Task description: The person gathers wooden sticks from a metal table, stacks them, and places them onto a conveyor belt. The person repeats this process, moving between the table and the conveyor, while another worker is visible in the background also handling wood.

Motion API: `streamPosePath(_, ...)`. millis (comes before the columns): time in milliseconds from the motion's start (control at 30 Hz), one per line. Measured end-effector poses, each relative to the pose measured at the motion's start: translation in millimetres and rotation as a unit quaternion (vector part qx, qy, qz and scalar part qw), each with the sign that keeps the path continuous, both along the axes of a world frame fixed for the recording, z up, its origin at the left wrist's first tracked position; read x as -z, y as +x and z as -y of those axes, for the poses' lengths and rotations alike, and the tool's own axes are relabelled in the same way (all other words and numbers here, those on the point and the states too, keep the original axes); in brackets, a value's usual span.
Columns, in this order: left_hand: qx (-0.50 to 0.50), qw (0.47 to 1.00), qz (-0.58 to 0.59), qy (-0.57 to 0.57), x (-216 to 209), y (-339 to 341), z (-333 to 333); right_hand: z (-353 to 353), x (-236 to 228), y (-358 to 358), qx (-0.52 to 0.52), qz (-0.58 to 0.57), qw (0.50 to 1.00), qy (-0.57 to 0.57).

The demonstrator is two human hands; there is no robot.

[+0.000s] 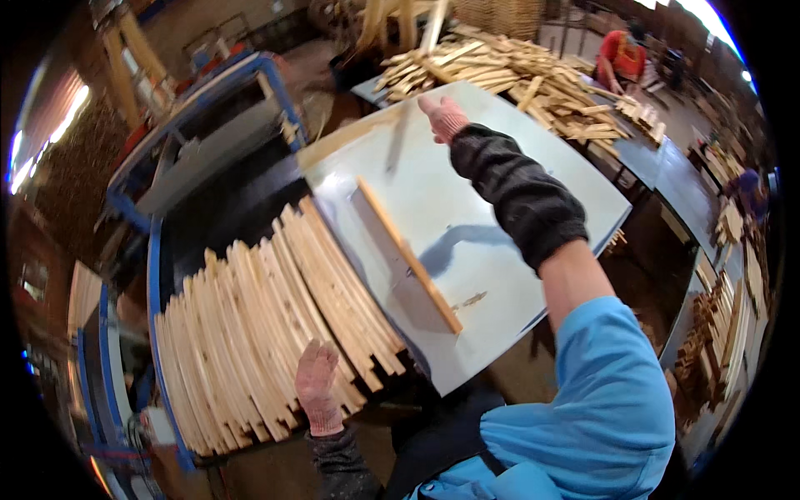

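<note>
My right hand (pixel 444 118), in a pinkish glove, stretches out over the far edge of a pale sheet-topped table (pixel 517 192). Its fingers are extended with nothing visible in them, near a heap of wooden strips (pixel 500 71). One wooden strip (pixel 410 257) lies alone and slanted on the pale top. My left hand (pixel 318 383), gloved alike, is at the near ends of a row of wooden strips (pixel 242 333) laid side by side. Its fingers look loosely stretched and grip no strip; whether they touch the wood I cannot tell.
A blue metal frame (pixel 154 292) borders the dark bed under the row, and a blue-framed machine part (pixel 208 125) rises beyond. Across the room at right a person in red (pixel 621 58) bends near a dark table (pixel 675 183). More stacked wood (pixel 708 342) stands at far right.
</note>
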State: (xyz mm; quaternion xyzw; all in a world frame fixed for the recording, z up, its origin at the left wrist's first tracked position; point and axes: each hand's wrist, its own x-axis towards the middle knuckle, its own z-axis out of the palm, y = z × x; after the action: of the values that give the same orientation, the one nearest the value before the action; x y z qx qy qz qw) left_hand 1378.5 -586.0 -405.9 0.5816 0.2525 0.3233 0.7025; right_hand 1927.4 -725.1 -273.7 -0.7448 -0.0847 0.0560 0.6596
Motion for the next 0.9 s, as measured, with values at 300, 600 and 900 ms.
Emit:
streamPosePath(300,-0.176,0.982,-0.046,0.051,7,-96,-4,-24,143,-194,-0.177,0.104,0.896,-0.394)
streamPosePath(600,-0.298,0.949,-0.081,0.065,5,-186,-69,-47,132,-274,-0.323,0.174,0.891,-0.267)
streamPosePath(900,-0.474,0.724,-0.413,0.284,-32,-374,-270,-121,150,-336,-0.238,0.182,0.917,-0.263)
